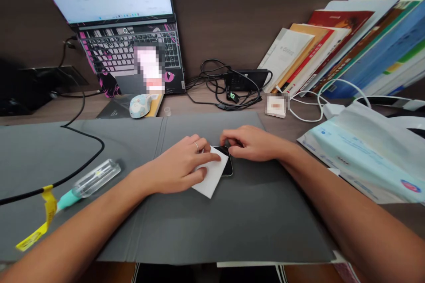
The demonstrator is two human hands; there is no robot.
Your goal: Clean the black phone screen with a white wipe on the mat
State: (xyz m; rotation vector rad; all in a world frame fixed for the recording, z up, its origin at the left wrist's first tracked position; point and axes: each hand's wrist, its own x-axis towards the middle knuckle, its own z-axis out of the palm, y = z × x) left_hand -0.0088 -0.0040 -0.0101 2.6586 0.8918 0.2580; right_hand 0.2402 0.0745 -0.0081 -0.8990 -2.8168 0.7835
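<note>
A dark-faced device with rounded corners [228,169], like a smartphone, lies on the grey desk mat. Partly covering it is a flat white square sheet [210,184], perhaps a wipe or folded paper. My left hand [181,163], with a ring on one finger, rests on this sheet. Its index finger is stretched across the sheet and its thumb is spread apart. My right hand [252,143] is at the device's upper right corner, fingers curled, with thumb and index finger at the edge. Part of the device is hidden under the sheet and left hand.
An open laptop [131,48] stands behind, with a patterned mouse [140,106] before it. Black cables and a power adapter [245,80] lie at the back. Books [318,53] lean at right above a tissue pack [365,159]. A clear bottle [96,179] and black cable lie left.
</note>
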